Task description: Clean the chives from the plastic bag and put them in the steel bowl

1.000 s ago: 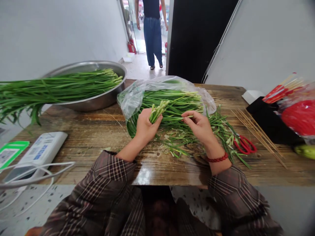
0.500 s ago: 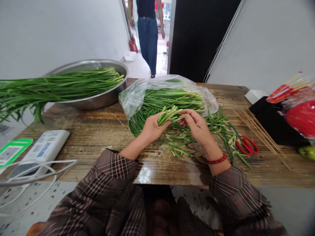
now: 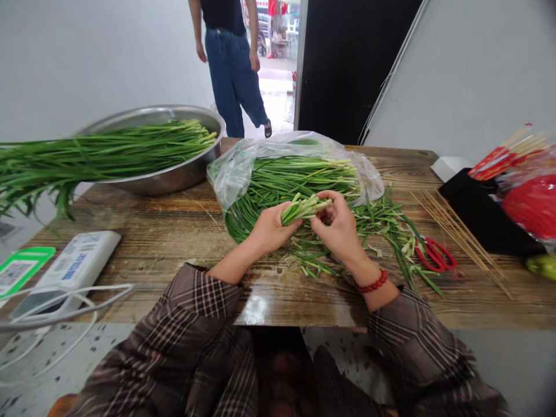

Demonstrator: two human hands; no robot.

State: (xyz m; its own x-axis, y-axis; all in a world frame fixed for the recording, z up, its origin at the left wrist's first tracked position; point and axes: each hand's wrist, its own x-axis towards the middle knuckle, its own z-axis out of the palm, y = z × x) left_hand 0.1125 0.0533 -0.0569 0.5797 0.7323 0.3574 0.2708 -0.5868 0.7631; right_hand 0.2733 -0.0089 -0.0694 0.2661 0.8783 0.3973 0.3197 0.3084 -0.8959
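Note:
My left hand [image 3: 273, 229] is closed round a small bunch of garlic chives [image 3: 304, 208], its pale stem ends pointing right. At those ends, my right hand [image 3: 339, 223] has its thumb and fingers curled in against the stems; what exactly they pinch is too small to make out. Behind both hands a larger heap of chives [image 3: 299, 174] lies in an opened clear plastic bag [image 3: 237, 171]. Trimmed leaves and scraps [image 3: 382, 217] are scattered under and to the right of my right hand.
A steel basin [image 3: 174, 178] at the back left holds long chives overhanging its rim. Red-handled scissors [image 3: 436, 255] and thin wooden sticks [image 3: 463, 237] lie right, near a black box [image 3: 473, 217]. A white power strip [image 3: 80, 263] with cables sits left. A person [image 3: 232, 69] walks beyond the table.
My right hand has drawn in to the left, and its fingers have curled closer round the stem ends. The person in the doorway has stepped nearer and to the left.

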